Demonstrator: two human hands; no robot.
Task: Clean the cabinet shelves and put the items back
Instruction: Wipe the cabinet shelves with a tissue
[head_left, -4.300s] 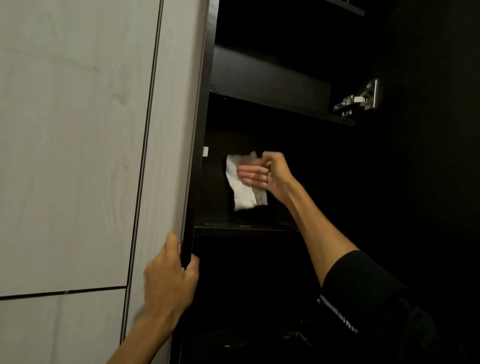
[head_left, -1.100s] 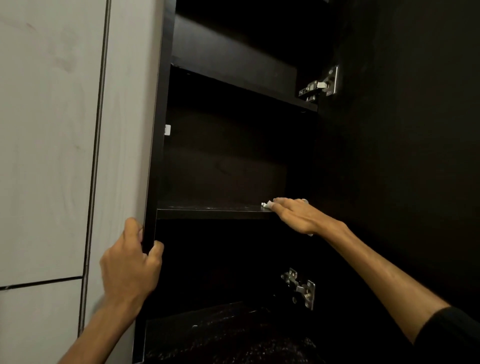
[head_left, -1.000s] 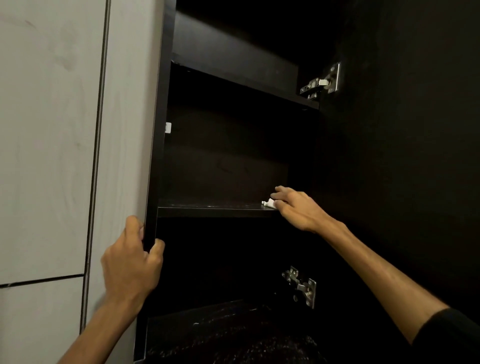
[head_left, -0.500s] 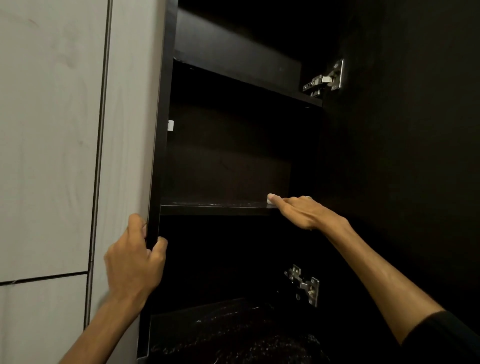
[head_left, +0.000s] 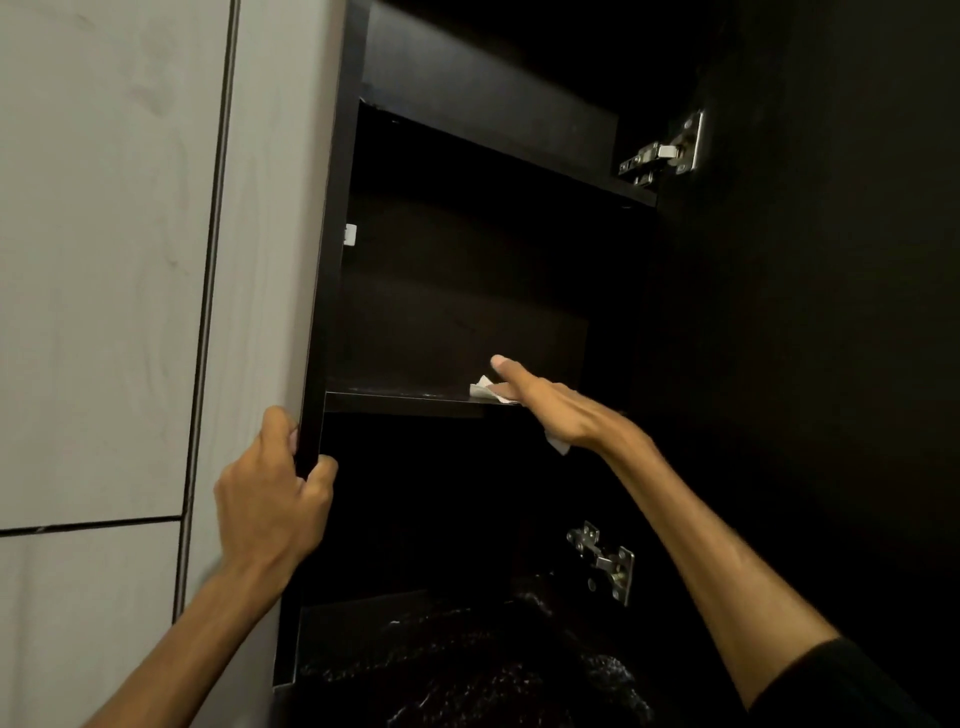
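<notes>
Two hands work at the dark cabinet (head_left: 467, 270). Left hand (head_left: 270, 499) grips the front edge of the cabinet's left side panel (head_left: 317, 364), thumb on the pale outer face and fingers (head_left: 322, 470) curled round the dark edge. Right hand (head_left: 550, 408) lies flat, fingers straight and close together, pressing a white wipe (head_left: 485, 391) onto the middle shelf (head_left: 400, 400) at its right end (one corner of the wipe pokes out under the wrist). Metal hinges (head_left: 662, 153) show on the open door (head_left: 805, 312).
</notes>
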